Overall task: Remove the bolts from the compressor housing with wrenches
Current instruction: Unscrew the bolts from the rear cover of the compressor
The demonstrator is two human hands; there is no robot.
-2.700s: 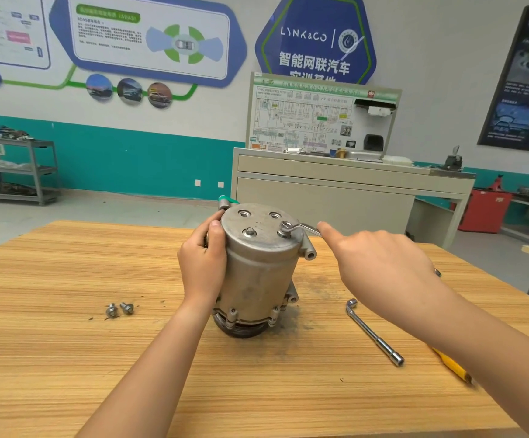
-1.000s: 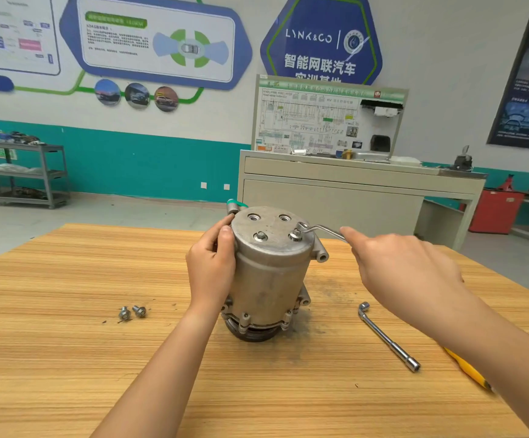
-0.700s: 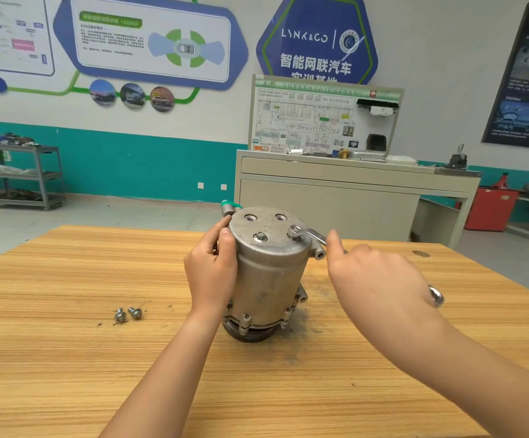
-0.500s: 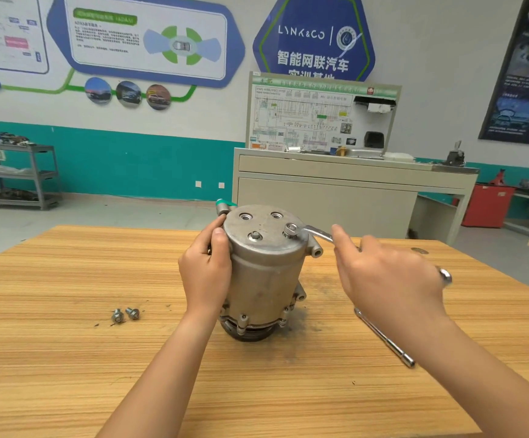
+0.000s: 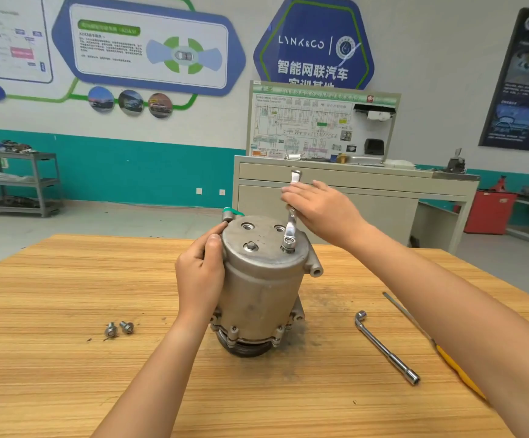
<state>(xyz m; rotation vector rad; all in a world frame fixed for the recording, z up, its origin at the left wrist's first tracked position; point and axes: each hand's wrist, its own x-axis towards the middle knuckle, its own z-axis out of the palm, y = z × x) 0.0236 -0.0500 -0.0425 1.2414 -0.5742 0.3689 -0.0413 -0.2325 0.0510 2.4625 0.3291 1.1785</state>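
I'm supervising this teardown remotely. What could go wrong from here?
1. The wrench sits on one bolt near the top rim; a hard push could slip it off.
2. The compressor housing stands on end, steadied only by the left hand; the right hand forcing the wrench might tip it.
3. The two loose bolts could roll away.

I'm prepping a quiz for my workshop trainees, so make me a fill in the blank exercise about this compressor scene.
1. The left hand grips the compressor housing, which stands ____ on the table.
2. The right hand holds a wrench whose ring end sits on a bolt on the housing's ____ face.
3. ____ loose bolts lie on the table, left of the housing.
Missing words: upright; top; two.
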